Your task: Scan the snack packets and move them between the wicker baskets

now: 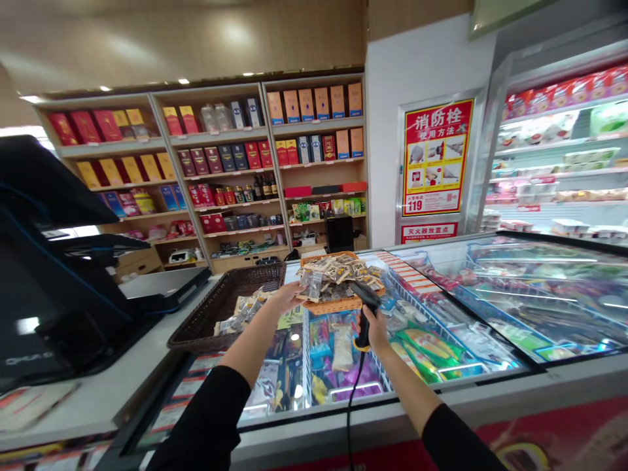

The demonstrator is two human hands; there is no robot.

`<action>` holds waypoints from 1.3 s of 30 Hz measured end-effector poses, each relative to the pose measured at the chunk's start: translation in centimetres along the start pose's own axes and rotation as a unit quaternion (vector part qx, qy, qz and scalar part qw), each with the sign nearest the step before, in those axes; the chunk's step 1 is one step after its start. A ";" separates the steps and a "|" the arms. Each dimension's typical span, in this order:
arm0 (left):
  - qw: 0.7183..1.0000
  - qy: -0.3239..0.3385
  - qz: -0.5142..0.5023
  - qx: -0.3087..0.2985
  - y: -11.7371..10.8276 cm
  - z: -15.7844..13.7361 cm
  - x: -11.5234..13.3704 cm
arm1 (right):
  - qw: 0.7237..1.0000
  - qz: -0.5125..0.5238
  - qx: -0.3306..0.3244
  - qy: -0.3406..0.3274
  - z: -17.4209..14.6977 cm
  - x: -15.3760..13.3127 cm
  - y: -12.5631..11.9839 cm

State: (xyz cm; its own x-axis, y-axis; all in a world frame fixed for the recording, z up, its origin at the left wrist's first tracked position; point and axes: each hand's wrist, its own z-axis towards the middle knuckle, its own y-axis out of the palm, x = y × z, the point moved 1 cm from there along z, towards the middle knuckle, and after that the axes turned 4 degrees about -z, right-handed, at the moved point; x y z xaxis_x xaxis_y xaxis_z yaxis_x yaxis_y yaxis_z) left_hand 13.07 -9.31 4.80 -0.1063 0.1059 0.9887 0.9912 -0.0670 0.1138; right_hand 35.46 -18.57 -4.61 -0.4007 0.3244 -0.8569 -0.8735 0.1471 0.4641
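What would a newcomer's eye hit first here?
Probably the black handheld scanner in the right hand, near center, by an orange-tan basket heaped with small packets; the left hand holds one at its left edge. Next, the red-and-yellow poster, background right of center, and boxed goods shelved behind.

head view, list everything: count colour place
Freezer: one, grey-rimmed, front
Goods: many, multicoloured, in freezer
Basket: one, orange, on freezer
Tray: one, brown, left of basket
Packets: many, cream, basket and tray
Scanner: one, black, at basket
Till: one, black, left
Counter: one, grey, left
Shelves: three, wooden, back
Boxes: many, multicoloured, on shelves
Posters: two, red, right
Fridge: one, white, far right
Left hand: one, black sleeve, holding packet
Right hand: one, black sleeve, holding scanner
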 end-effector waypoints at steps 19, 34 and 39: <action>0.976 0.167 -0.020 0.138 -4.5 0.2 -3.5 | 0.982 -0.084 -0.167 0.027 -3.6 3.1 7.4; 0.975 0.188 0.009 0.122 -4.6 0.3 -3.8 | 0.980 -0.113 -0.161 0.018 -3.8 2.8 7.5; 0.975 0.177 0.035 0.129 -4.5 0.3 -3.8 | 0.981 -0.101 -0.161 0.027 -3.8 2.7 7.5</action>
State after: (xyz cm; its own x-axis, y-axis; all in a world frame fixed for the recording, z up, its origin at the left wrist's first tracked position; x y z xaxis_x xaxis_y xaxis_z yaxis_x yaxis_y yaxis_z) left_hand 9.06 -9.13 0.52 -0.0127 -0.2420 0.9702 0.9788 0.1956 0.0616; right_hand 26.82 -20.19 -4.28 -0.2178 0.2671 -0.9387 -0.9750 -0.1021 0.1971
